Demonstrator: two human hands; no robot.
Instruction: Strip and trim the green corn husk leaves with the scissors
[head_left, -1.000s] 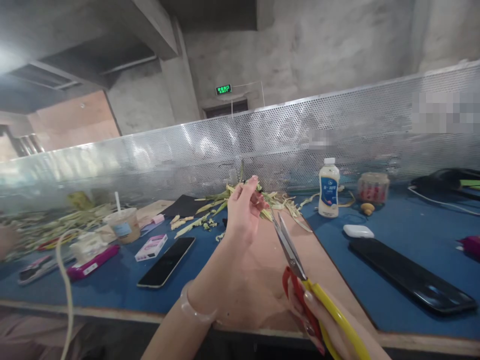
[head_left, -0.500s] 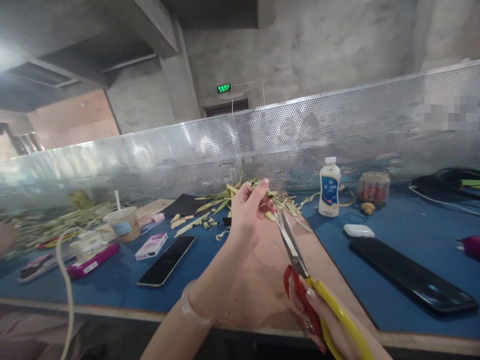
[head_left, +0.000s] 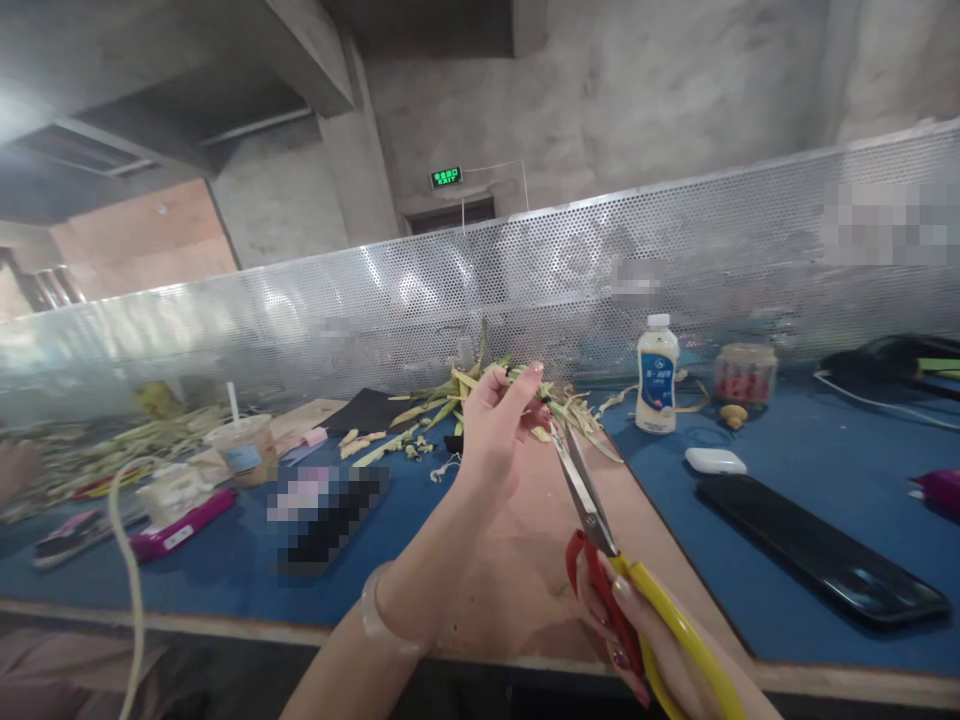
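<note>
My left hand (head_left: 499, 430) is raised over the middle of the table, its thumb and fingers pinched on a small green plant strip (head_left: 550, 393) with dark bits. Most of that strip is hidden behind my fingers. Scissors (head_left: 592, 515) with one red and one yellow handle are gripped in my right hand (head_left: 660, 630), lower right of the left. Their blades are slightly parted, with the tips close to my left fingertips; whether they touch the strip I cannot tell. Behind my left hand lies a heap of pale green and yellow husk-like strips (head_left: 446, 405).
A white-capped bottle (head_left: 658, 385), a jar (head_left: 744, 375), a white earbud case (head_left: 716, 461) and a long black case (head_left: 821, 550) stand or lie right. On the left are a drink cup (head_left: 246, 450) and a purple tissue pack (head_left: 184, 527). A perforated metal screen (head_left: 585, 270) closes the back.
Both hands and the scissors are almost where they were; the blade tips stay by my left fingers. The view has shifted very slightly. At the far left edge another person's blurred hand has moved.
</note>
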